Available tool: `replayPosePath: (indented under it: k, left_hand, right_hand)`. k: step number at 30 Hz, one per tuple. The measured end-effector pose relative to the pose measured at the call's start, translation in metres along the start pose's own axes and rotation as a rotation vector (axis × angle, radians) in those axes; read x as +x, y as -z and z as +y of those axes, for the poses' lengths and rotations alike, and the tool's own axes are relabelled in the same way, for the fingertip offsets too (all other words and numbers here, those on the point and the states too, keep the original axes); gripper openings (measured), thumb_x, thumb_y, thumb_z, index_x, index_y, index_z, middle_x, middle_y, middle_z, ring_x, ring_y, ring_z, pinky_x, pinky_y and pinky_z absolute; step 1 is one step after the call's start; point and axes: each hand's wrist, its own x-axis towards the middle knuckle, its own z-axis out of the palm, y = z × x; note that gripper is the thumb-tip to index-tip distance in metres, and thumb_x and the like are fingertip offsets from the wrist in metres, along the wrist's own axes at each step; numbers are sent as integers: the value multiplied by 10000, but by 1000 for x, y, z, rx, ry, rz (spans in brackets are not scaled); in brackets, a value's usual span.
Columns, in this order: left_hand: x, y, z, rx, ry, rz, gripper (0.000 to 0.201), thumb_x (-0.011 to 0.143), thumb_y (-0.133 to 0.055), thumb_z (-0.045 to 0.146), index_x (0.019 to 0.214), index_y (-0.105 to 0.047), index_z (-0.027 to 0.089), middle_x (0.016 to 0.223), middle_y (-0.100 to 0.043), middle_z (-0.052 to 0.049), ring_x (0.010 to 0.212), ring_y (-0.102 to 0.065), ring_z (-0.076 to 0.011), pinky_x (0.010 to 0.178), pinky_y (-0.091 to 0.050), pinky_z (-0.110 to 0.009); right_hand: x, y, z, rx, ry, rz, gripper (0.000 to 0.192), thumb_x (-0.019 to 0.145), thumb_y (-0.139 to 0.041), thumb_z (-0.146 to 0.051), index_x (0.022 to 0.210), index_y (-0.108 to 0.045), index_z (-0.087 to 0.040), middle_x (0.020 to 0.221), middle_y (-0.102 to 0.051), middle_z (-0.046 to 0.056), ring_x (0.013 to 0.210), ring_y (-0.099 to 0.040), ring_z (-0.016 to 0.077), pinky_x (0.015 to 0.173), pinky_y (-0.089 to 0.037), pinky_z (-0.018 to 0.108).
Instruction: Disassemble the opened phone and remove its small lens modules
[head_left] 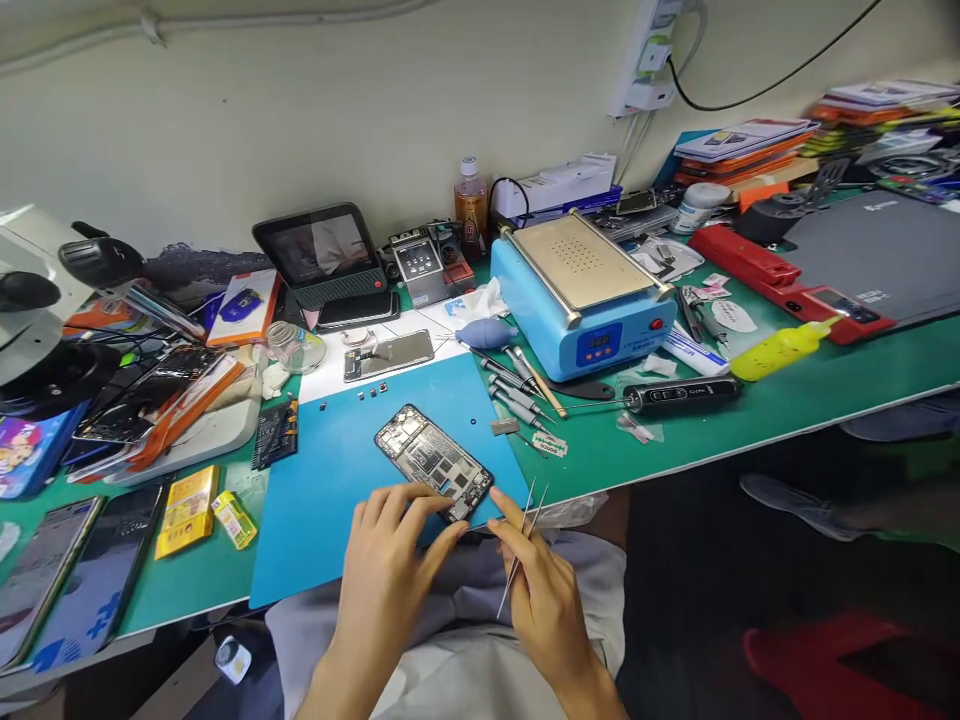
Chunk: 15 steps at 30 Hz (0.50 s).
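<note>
An opened phone (435, 460), its inner frame and boards exposed, lies at a slant on the blue mat (322, 520). My left hand (386, 560) holds its near end, fingers on the left edge and thumb at the lower corner. Tweezers (511, 580) rest in my right hand (544, 585), tips pointing up and away from the phone. Two fingertips of that hand are at the phone's near right corner. Several tiny parts (373, 392) sit along the mat's far edge, before a detached phone screen (390, 355).
A blue heating plate machine (570, 300) stands at the back, with screwdrivers (517, 395), a razor blade (550, 444) and an electric screwdriver (679, 393) nearby. A yellow bottle (780, 350) lies at right. Phones (97, 570) and a microscope (37, 310) occupy the left.
</note>
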Motion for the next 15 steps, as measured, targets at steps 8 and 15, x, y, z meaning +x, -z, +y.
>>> replayPosePath:
  k: [8, 15]
  left_hand:
    - [-2, -2, -13, 2, -46, -35, 190, 1145, -652, 427, 1190, -773, 287, 1134, -817, -41, 1005, -736, -243, 852, -517, -385]
    - [-2, -1, -20, -94, -87, -15, 296, 1161, -578, 521, 1193, -770, 298, 1136, -837, -31, 1002, -768, -254, 853, -528, -396]
  right_hand:
    - [-4, -4, 1, -6, -10, 12, 350, 1145, -653, -263, 1493, -638, -222, 1460, -667, 126, 1237, -726, 232, 1004, -688, 392]
    - [-6, -1, -6, -110, 16, 28, 323, 1137, -673, -266, 1449, -656, -188, 1432, -685, 128, 1174, -746, 215, 951, -698, 366]
